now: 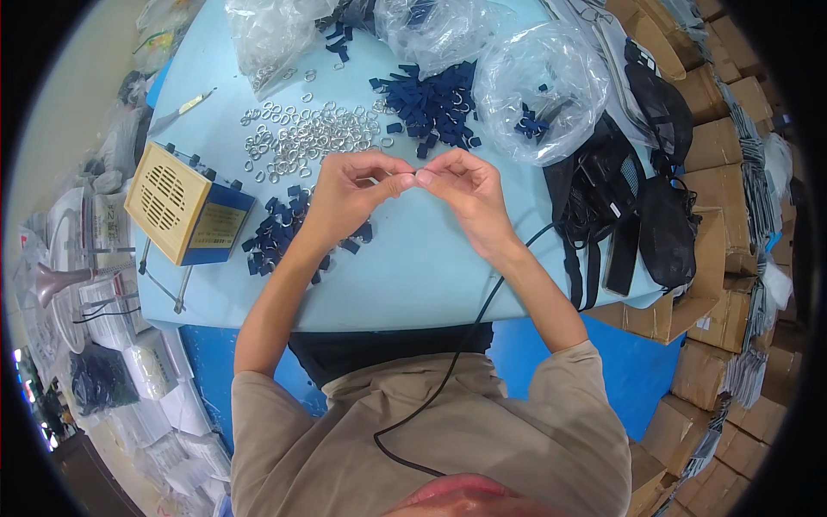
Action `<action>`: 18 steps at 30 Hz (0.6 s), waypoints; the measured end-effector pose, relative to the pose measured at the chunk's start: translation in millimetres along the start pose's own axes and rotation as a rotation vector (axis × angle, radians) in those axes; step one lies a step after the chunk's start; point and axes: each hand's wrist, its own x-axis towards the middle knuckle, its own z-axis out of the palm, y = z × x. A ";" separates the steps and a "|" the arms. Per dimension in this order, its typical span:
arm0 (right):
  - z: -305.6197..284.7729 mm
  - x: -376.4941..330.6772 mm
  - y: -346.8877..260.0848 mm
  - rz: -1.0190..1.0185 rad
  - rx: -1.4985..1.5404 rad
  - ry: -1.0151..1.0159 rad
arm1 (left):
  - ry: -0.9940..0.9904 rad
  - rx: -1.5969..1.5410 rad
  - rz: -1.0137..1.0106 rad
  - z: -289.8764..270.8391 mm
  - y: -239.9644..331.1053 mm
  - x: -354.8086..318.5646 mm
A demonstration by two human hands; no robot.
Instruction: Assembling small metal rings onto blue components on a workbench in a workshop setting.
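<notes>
Two hands [351, 185] [469, 185] (piece [416, 172] mostly hidden)

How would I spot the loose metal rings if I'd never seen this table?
On the light blue table, look just beyond the person's left hand. The metal rings lie scattered there, left of a heap of dark blue strips. Bare, shiny silver sets them apart from those strips.

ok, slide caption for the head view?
Left hand and right hand pinching close together near metal D-rings and navy fabric tabs.
</notes>
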 end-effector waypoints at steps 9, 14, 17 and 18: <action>6.1 -1.8 1.9 -0.197 -0.234 -0.002 | 0.039 -0.076 -0.173 2.1 11.5 0.2; 5.2 -2.2 4.8 -0.229 -0.225 0.077 | 0.024 -0.058 -0.157 4.3 11.4 0.0; 3.8 -2.0 1.4 -0.150 -0.117 0.142 | 0.059 -0.065 -0.154 8.0 10.8 -1.7; 3.7 -2.6 0.9 -0.148 -0.119 0.145 | 0.073 -0.005 -0.107 8.3 8.4 -3.0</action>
